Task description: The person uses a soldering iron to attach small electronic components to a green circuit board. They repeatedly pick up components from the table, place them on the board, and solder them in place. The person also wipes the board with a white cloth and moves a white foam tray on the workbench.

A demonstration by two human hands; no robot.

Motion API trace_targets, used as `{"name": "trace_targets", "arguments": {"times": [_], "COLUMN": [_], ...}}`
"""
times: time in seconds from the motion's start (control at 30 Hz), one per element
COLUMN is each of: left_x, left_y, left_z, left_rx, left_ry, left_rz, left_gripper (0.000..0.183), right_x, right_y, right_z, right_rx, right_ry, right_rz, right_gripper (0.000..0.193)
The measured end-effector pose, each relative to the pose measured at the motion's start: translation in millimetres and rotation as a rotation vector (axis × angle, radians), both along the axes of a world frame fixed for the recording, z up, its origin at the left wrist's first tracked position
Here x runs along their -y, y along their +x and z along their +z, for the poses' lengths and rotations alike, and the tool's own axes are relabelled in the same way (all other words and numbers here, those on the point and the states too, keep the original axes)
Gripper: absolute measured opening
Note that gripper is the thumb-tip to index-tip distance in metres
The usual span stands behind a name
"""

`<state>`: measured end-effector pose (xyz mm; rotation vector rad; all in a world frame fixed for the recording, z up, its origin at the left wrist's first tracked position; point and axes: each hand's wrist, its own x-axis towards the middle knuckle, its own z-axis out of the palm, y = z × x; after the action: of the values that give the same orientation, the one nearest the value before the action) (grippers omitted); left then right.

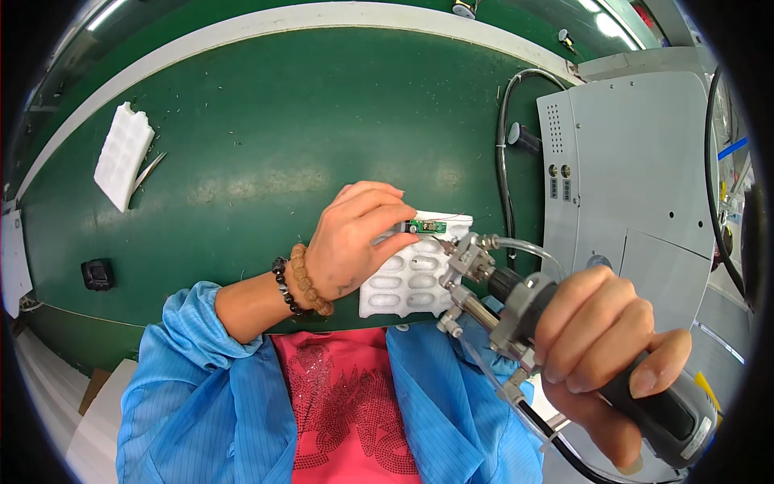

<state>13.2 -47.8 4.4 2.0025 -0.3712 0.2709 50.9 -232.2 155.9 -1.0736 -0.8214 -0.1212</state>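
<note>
My left hand (359, 234) pinches a small green circuit board (430, 227) between thumb and fingertips, over the far edge of a white foam tray (399, 300) with rows of oval hollows. Wrapped round a black-handled tool (516, 310) with a metal head and clear tubes is my right hand (601, 347). The tool's narrow tip points left, close to the board; whether it touches cannot be made out. Thin wires run to the right from the board. What lies under my left fingers is hidden.
A grey machine (637, 169) stands at the right, a black cable (501, 153) beside it. On the green table (282, 121), a broken piece of white foam (123, 155) and tweezers (148, 171) lie far left. A small black box (98, 274) sits nearer.
</note>
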Motion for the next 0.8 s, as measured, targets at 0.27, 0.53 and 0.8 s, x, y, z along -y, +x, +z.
{"name": "trace_targets", "arguments": {"times": [0.27,0.53,0.8], "left_x": [-1,-4,-5], "left_y": [-1,-1,-1], "left_z": [-5,-5,-4], "left_rx": [-0.027,-0.046,-0.048], "left_ry": [-0.072,-0.081,-0.113], "left_rz": [-0.007,-0.019,-0.042], "left_gripper": [0.032,0.032,0.033], "right_x": [-15,-20,-23], "right_y": [12,11,21], "right_z": [-8,-10,-11], "right_rx": [0.002,-0.085,-0.017], "right_ry": [-0.164,-0.094,-0.216], "right_rz": [0.028,0.062,0.136], "right_gripper": [0.057,0.039,0.054]}}
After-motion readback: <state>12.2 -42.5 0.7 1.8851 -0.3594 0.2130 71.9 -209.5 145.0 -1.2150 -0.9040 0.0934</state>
